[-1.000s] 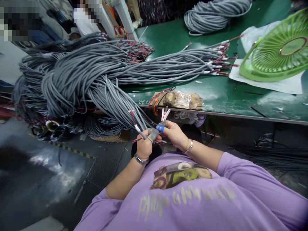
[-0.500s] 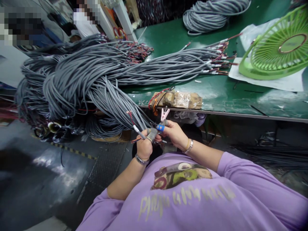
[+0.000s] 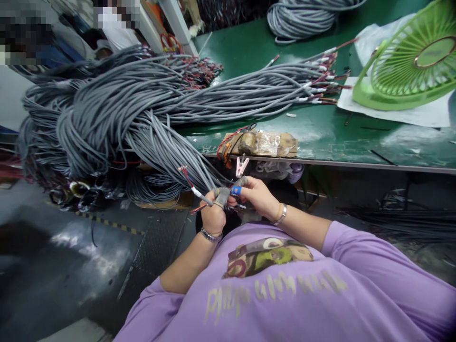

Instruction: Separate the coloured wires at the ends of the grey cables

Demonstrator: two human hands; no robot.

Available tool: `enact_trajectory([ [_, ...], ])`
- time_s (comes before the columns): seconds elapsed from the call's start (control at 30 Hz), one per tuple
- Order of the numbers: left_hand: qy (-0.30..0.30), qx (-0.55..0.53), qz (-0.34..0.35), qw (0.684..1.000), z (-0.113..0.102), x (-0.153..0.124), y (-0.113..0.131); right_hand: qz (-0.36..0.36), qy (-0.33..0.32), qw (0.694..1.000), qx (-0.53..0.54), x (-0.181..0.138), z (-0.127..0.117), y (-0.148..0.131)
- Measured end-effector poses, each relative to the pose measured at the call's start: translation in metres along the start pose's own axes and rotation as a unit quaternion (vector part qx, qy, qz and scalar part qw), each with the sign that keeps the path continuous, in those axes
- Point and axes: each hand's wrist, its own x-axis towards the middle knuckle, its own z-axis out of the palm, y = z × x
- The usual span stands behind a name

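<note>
My left hand [image 3: 214,213] is closed on a grey cable [image 3: 204,198], whose white-sleeved end with thin red wires sticks out to the left. Grey tape wraps its thumb. My right hand [image 3: 257,195] is pinched close beside it, with blue tape on the thumb and grey wrap on a finger. The fingertips of both hands meet around thin wire ends, too small to make out exactly. A thick bundle of grey cables [image 3: 174,152] runs from the bench down to my hands. Just above my right fingers is a pink clip [image 3: 242,167] at the bench edge.
A large heap of grey cables [image 3: 107,104] hangs over the left of the green bench [image 3: 320,137]. A taped cardboard piece [image 3: 272,144] lies at its front edge. To the right, a green fan [image 3: 402,71] stands on white paper. One coiled cable [image 3: 302,21] lies behind.
The view has shifted slightly, so the bench things sit a little higher and further left. The held cable's free end tilts a bit further left. Both hands keep their closed pose.
</note>
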Motion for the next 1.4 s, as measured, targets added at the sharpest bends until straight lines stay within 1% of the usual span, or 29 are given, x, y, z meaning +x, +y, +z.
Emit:
enact_trajectory([
  [0.17, 0.015, -0.032, 0.007, 0.999, 0.002, 0.002, 0.004, 0.017, -0.012, 1.0, 0.009, -0.006, 0.002, 0.001],
  [0.27, 0.024, -0.047, 0.015, 0.998, 0.005, 0.002, 0.006, 0.014, -0.034, 0.999, 0.011, -0.01, 0.004, 0.0],
  [0.37, 0.019, -0.069, 0.008, 0.997, 0.005, 0.001, 0.011, 0.002, -0.068, 0.998, 0.016, -0.014, 0.0, 0.002],
  [0.43, 0.005, -0.079, -0.009, 0.997, 0.002, 0.001, 0.016, 0.003, -0.081, 0.997, 0.008, -0.013, -0.007, 0.005],
  [0.47, -0.006, -0.079, -0.021, 0.997, 0.0, 0.002, 0.02, 0.007, -0.078, 0.997, 0.011, -0.011, -0.012, 0.007],
  [0.53, -0.035, -0.075, -0.048, 0.995, -0.005, 0.004, 0.027, 0.016, -0.045, 0.998, 0.046, -0.004, -0.021, 0.009],
  [0.6, -0.078, -0.069, -0.073, 0.992, -0.009, 0.007, 0.035, 0.032, -0.011, 0.994, 0.099, 0.006, -0.029, 0.01],
  [0.63, -0.102, -0.066, -0.084, 0.989, -0.01, 0.009, 0.039, 0.044, -0.006, 0.992, 0.118, 0.012, -0.031, 0.009],
  [0.7, -0.143, -0.061, -0.105, 0.982, -0.01, 0.012, 0.045, 0.065, -0.018, 0.989, 0.132, 0.022, -0.031, 0.005],
  [0.77, -0.164, -0.054, -0.121, 0.978, -0.006, 0.015, 0.048, 0.065, -0.045, 0.988, 0.132, 0.031, -0.028, 0.001],
  [0.83, -0.171, -0.045, -0.128, 0.976, -0.001, 0.017, 0.049, 0.043, -0.064, 0.988, 0.131, 0.036, -0.023, -0.003],
  [0.9, -0.177, -0.037, -0.135, 0.974, 0.003, 0.017, 0.049, 0.023, -0.069, 0.987, 0.145, 0.038, -0.018, -0.006],
  [1.0, -0.183, -0.025, -0.139, 0.973, 0.007, 0.017, 0.048, 0.047, -0.065, 0.976, 0.204, 0.037, -0.014, -0.011],
  [1.1, -0.188, -0.018, -0.138, 0.972, 0.009, 0.017, 0.048, 0.084, -0.038, 0.961, 0.261, 0.037, -0.012, -0.016],
  [1.17, -0.189, -0.012, -0.14, 0.972, 0.009, 0.018, 0.048, 0.084, -0.013, 0.958, 0.273, 0.037, -0.01, -0.017],
  [1.27, -0.19, 0.0, -0.138, 0.972, 0.011, 0.018, 0.047, 0.066, 0.004, 0.961, 0.27, 0.039, -0.007, -0.016],
  [1.33, -0.193, 0.005, -0.135, 0.972, 0.011, 0.019, 0.046, 0.059, 0.006, 0.961, 0.27, 0.039, -0.006, -0.014],
  [1.4, -0.194, 0.006, -0.132, 0.972, 0.011, 0.019, 0.046, 0.07, -0.003, 0.959, 0.274, 0.037, -0.007, -0.014],
])
